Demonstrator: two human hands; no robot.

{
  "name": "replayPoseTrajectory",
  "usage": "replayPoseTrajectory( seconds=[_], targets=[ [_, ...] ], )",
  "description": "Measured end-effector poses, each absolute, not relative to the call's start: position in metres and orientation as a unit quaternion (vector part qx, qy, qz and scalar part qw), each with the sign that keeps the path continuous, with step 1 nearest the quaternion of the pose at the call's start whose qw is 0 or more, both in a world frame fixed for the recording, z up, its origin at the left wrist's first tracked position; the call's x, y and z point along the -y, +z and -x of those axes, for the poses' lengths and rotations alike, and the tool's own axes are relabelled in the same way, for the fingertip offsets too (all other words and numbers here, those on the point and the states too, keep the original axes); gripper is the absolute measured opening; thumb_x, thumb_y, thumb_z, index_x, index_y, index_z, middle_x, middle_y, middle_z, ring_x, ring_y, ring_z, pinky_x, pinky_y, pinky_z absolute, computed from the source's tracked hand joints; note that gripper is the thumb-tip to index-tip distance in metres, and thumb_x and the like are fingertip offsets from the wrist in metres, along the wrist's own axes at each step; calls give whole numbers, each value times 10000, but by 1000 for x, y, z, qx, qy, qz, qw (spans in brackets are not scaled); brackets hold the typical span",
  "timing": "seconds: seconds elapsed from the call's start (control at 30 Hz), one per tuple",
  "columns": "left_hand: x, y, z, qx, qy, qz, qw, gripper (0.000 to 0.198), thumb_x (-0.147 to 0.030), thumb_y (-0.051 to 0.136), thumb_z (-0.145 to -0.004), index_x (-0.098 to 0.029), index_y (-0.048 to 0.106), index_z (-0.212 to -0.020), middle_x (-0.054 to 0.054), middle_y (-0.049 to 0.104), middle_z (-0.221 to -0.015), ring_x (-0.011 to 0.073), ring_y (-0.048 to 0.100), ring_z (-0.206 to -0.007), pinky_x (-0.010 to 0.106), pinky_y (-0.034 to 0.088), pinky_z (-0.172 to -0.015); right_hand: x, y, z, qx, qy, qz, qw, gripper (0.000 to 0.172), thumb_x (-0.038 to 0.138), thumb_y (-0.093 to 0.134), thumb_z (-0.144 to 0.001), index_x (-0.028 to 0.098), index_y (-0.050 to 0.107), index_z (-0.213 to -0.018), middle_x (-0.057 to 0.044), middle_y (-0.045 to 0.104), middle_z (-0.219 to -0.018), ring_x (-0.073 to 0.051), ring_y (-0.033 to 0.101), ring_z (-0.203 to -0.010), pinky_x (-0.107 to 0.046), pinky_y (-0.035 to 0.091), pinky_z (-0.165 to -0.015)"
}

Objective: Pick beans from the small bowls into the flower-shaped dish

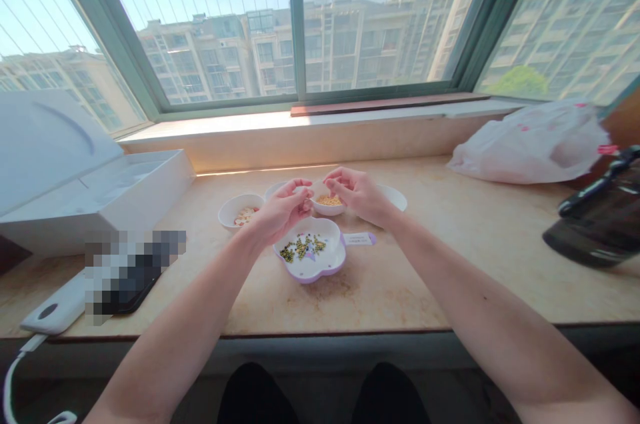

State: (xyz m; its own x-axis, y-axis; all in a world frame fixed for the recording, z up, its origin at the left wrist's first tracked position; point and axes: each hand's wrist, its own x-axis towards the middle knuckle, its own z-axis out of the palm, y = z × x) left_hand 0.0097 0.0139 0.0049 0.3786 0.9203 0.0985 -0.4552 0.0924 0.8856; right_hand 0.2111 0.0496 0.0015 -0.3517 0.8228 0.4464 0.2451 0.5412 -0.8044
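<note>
My left hand (287,211) hovers above the back left of a purple-rimmed white bowl (327,257), its fingers curled in towards the thumb. Anything held in it is too small to make out. Green and dark beans (303,247) lie scattered in that bowl. Over a small white bowl (329,209) of yellow grains (329,200), my right hand (361,196) has its fingertips pinched together; their contents are hidden. Left of my left hand, another white bowl (227,211) contains pale pieces (245,215). A white dish (395,197) is partly covered by my right hand.
An open white box (150,187) stands at the left, with a white power bank (55,304) and cable in front. On the right are a plastic bag (535,144) and a dark pitcher (600,217). The counter's front edge (340,334) runs before my knees.
</note>
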Motion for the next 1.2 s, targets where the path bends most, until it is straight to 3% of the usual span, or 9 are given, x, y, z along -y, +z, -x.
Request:
replayPoseTrajectory(
  seconds=[0.17, 0.3, 0.57, 0.83, 0.93, 1.07, 1.2],
  targets=[
    [-17, 1, -10, -273, 505, -450, 684, 197, -149, 724, -861, -151, 593, -1008, -12, 575, -794, 60, 531, -657, 189, 447, -663, -42, -5, -201, 774, 340, 335, 416, 419, 535, 725, -826, 183, 674, -1047, 0, 678, -766, -112, 534, -575, -253, 395, -553],
    [-17, -6, -15, -288, 511, -467, 662, 225, -211, 765, -842, -156, 595, -978, 1, 614, -796, 85, 588, -706, 203, 455, -680, -38, -8, -195, 775, 328, 335, 423, 407, 525, 765, -786, 185, 686, -995, 25, 651, -694, -100, 493, -539, -245, 364, -527],
    [-18, -11, -18, -333, 527, -505, 598, 276, -277, 824, -780, -138, 634, -925, 10, 675, -774, 86, 613, -687, 213, 466, -682, -36, -7, -193, 778, 276, 361, 434, 312, 488, 711, -839, 176, 715, -864, -14, 698, -710, -121, 531, -573, -271, 405, -574],
    [-14, -5, -20, -416, 495, -583, 493, 126, -176, 629, -880, -134, 660, -994, 66, 714, -927, 127, 676, -752, 290, 551, -759, -42, -11, -197, 806, 219, 367, 409, 243, 425, 612, -932, 193, 681, -906, -16, 711, -803, -142, 584, -642, -284, 426, -639],
    [-16, -5, -13, -447, 444, -646, 431, 114, -165, 612, -862, -153, 637, -972, 68, 697, -981, 153, 685, -792, 309, 561, -744, -44, -10, -201, 804, 197, 390, 404, 209, 394, 571, -952, 198, 641, -923, -25, 706, -835, -159, 600, -690, -291, 428, -669],
    [-18, 0, 0, -493, 305, -770, 267, 97, -127, 582, -830, -175, 658, -868, 44, 700, -922, 169, 664, -825, 303, 522, -767, -47, -7, -206, 794, 173, 418, 406, 187, 381, 528, -968, 207, 592, -943, -31, 694, -839, -176, 606, -716, -298, 424, -678],
    [-15, 2, 6, -437, 160, -856, 226, 146, -149, 660, -771, -208, 701, -899, 15, 691, -911, 171, 646, -817, 277, 483, -744, -52, -4, -215, 788, 154, 434, 409, 171, 369, 506, -978, 214, 565, -931, -39, 699, -866, -183, 625, -747, -299, 431, -696]
  ],
)
